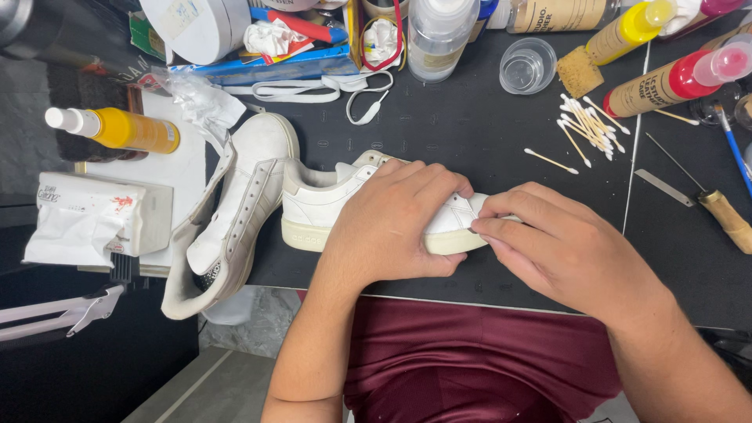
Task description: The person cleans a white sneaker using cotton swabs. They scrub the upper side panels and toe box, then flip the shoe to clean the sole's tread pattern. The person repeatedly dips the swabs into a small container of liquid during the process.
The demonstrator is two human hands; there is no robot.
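Here, the left hand [392,227] clasped the white sneaker [321,207] on the desk [470,133]; the right hand [564,251] pinched its toe. Light, pliable upper, stiffer sole: best gripped midfoot.

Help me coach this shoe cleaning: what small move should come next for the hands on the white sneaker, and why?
Probably keep the left hand clamped over the white sneaker and work the right hand's fingertips along the toe. Both hands already grip it on the black mat, and the right fingers pinch at the toe end.
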